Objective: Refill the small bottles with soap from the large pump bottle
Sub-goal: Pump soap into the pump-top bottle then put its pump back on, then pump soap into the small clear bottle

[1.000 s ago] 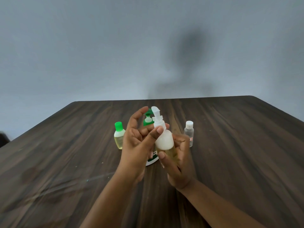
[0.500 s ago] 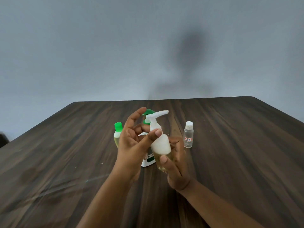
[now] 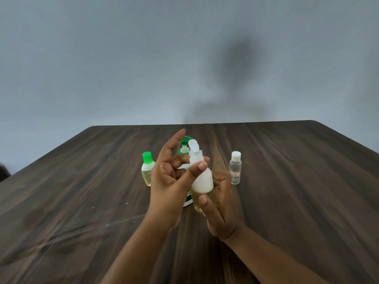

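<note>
Swivelled the nozzle [image 3: 193, 144] of the small pump bottle [image 3: 202, 181] from pointing right to pointing away (loosening or tightening, cannot tell). Grips its body with the right hand [image 3: 220, 208], raised above the table [image 3: 82, 201], and pinches its white top between thumb and finger of the left hand [image 3: 168, 185]. Looks midway at best, with the green-capped bottle [image 3: 147, 171] part full, the clear bottle [image 3: 235, 170] seemingly empty and the large pump bottle [image 3: 184, 148] standing behind the hands, untouched
</note>
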